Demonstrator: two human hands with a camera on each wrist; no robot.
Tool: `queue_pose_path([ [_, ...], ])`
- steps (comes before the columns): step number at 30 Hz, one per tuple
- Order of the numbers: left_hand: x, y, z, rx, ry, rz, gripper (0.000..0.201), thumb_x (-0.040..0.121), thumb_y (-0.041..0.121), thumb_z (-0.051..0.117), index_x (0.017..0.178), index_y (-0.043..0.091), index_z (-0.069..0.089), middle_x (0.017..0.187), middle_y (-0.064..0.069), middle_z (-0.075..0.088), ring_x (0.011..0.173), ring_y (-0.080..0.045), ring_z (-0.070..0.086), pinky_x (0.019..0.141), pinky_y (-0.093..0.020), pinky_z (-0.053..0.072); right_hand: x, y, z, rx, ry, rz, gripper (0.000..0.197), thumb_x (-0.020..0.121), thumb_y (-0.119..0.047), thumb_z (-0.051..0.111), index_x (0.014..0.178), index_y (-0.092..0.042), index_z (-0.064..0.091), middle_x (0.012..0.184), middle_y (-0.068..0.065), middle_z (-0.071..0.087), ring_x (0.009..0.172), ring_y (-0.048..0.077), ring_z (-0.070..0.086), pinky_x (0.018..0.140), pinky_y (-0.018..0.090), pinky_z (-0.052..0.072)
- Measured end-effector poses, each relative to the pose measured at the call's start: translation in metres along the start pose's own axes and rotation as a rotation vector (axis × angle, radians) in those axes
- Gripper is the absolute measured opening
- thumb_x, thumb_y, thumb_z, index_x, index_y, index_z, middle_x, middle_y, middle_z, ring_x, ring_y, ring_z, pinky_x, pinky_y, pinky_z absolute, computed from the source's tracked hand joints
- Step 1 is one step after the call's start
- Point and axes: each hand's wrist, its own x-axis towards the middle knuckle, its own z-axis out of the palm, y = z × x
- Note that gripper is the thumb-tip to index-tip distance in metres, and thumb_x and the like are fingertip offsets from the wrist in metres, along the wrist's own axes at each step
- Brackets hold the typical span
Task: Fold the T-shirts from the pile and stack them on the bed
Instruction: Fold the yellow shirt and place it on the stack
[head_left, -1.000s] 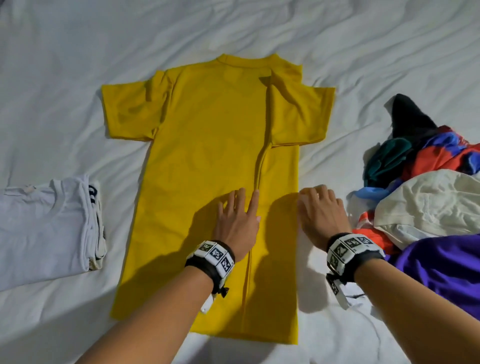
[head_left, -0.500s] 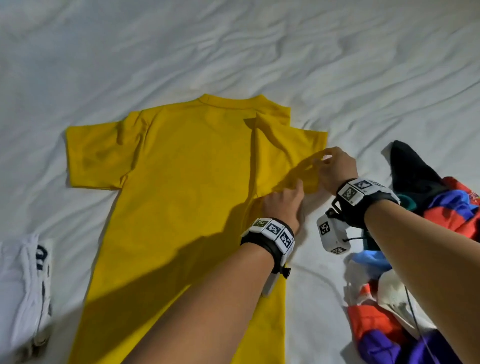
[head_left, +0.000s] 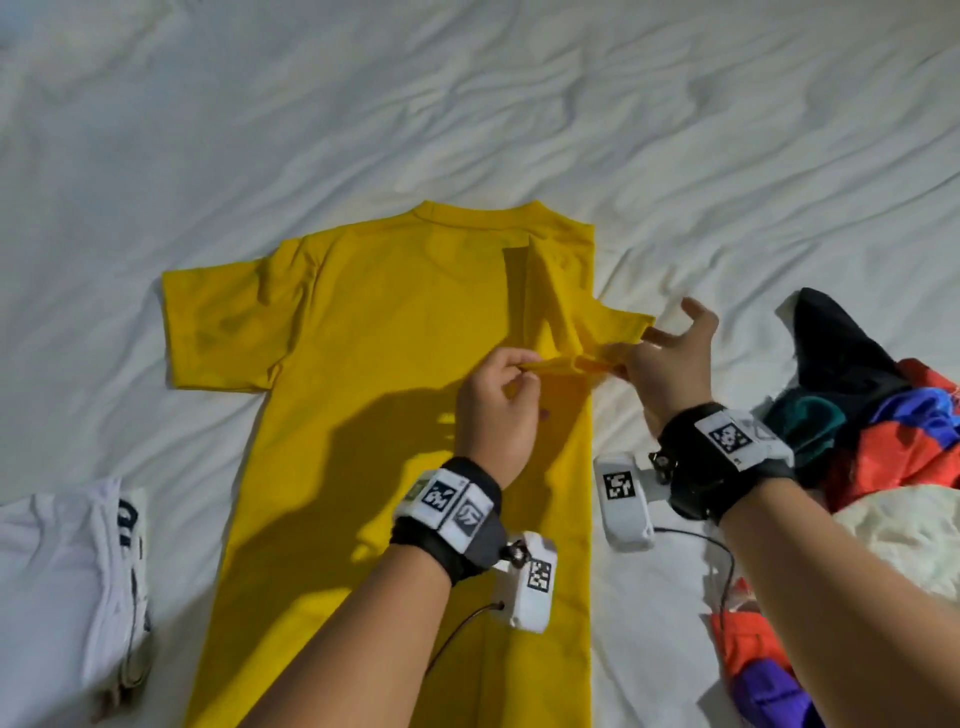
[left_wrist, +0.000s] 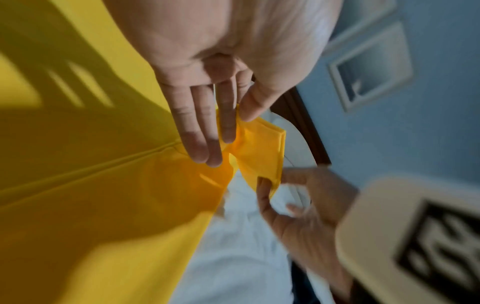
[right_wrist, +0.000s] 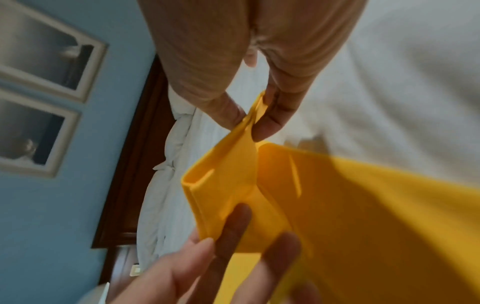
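Both hands pinch yellow T-shirt (head_left: 374, 364) sleeve (head_left: 587, 338): left hand (head_left: 496, 410), right hand (head_left: 670, 358).

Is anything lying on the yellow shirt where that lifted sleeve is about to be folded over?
Nothing visible does. Both the left hand and right hand pinch the sleeve of the yellow cotton T-shirt, and the shirt's body beside it lies bare on the white bedsheet.

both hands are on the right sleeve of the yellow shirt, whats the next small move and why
Probably fold the sleeve inward and lay it flat on the yellow shirt. The left hand and right hand pinch its lifted hem, and it sticks out past the folded side edge.
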Motion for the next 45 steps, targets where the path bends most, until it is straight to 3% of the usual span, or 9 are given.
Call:
queue_pose_path([
  [3,-0.003,0.0,-0.028,-0.279,0.012,-0.229,0.018,0.098,0.01,0.057,0.103,0.016,0.073,0.094,-0.003,0.074,0.085,-0.034,0.072,0.068,-0.044,0.057,-0.033,0.022,0.006,0.087,-0.069,0.114,0.118,0.075,0.017,0.074,0.156,-0.031,0.003,0.116,0.034,0.061,0.08,0.029,0.065,0.066,0.041,0.06],
  [6,0.0,-0.014,-0.044,-0.323,0.04,-0.374,0.015,0.092,0.026,0.071,0.104,0.02,0.077,0.116,-0.001,0.073,0.112,-0.027,0.064,0.078,-0.045,0.057,-0.05,0.047,0.006,0.025,-0.091,0.222,0.12,0.073,0.011,0.08,0.156,-0.035,0.008,0.117,0.018,0.057,0.085,0.029,0.065,0.066,0.043,0.061],
  [11,0.007,-0.031,-0.053,-0.39,0.034,-0.561,0.037,0.087,0.036,0.079,0.114,0.013,0.07,0.125,-0.015,0.068,0.114,-0.038,0.065,0.069,-0.047,0.062,-0.038,0.058,0.0,-0.12,0.031,0.206,0.055,0.083,-0.031,0.082,0.129,-0.024,0.052,0.12,0.009,0.06,0.099,0.033,0.068,0.075,0.049,0.062],
  [17,0.011,-0.026,-0.053,-0.214,0.225,-0.377,0.033,0.087,0.0,0.072,0.11,0.022,0.064,0.11,-0.006,0.068,0.101,-0.023,0.066,0.091,-0.05,0.054,-0.043,0.062,0.003,-0.359,-0.037,0.022,0.026,0.09,-0.032,0.07,0.109,-0.015,0.074,0.096,0.006,0.074,0.091,0.027,0.071,0.082,0.052,0.06],
  [23,0.012,-0.034,-0.054,-0.086,0.255,-0.28,0.028,0.09,0.0,0.072,0.11,0.018,0.063,0.109,-0.012,0.066,0.079,-0.019,0.064,0.058,-0.031,0.05,-0.043,0.072,-0.001,-0.411,-0.038,0.064,0.017,0.089,-0.032,0.076,0.099,-0.02,0.071,0.088,0.001,0.072,0.084,0.027,0.07,0.081,0.049,0.06],
  [27,0.012,-0.041,-0.059,-0.013,0.262,-0.275,0.023,0.092,0.0,0.069,0.104,0.018,0.062,0.102,-0.013,0.065,0.065,-0.03,0.067,0.044,-0.026,0.051,-0.042,0.069,0.0,-0.444,-0.044,0.018,0.017,0.092,-0.031,0.074,0.102,-0.018,0.07,0.082,-0.007,0.066,0.079,0.012,0.064,0.069,0.028,0.05],
  [31,0.015,-0.049,-0.061,0.242,0.237,-0.246,0.024,0.093,0.01,0.067,0.091,0.034,0.066,0.1,-0.008,0.07,0.075,-0.028,0.068,0.059,-0.044,0.06,-0.037,0.068,0.003,-0.496,-0.059,0.017,0.025,0.093,-0.031,0.073,0.111,-0.014,0.071,0.092,0.001,0.071,0.086,0.018,0.067,0.077,0.032,0.055],
  [38,0.021,-0.044,-0.058,0.658,0.157,-0.166,0.024,0.099,0.045,0.057,0.084,0.027,0.057,0.094,-0.007,0.065,0.086,-0.031,0.061,0.068,-0.039,0.045,-0.028,0.051,0.004,-0.61,-0.094,0.001,0.023,0.091,-0.039,0.072,0.102,-0.018,0.068,0.09,-0.001,0.067,0.078,0.012,0.062,0.068,0.027,0.047],
  [45,0.029,-0.037,-0.047,1.08,0.124,0.008,0.029,0.103,0.046,0.043,0.114,0.022,0.057,0.122,-0.009,0.05,0.118,-0.03,0.042,0.092,-0.048,0.036,0.041,0.003,0.035,-0.521,0.011,-0.177,0.047,0.096,-0.049,0.064,0.124,-0.011,0.067,0.113,0.004,0.068,0.106,0.022,0.063,0.093,0.036,0.05],
])
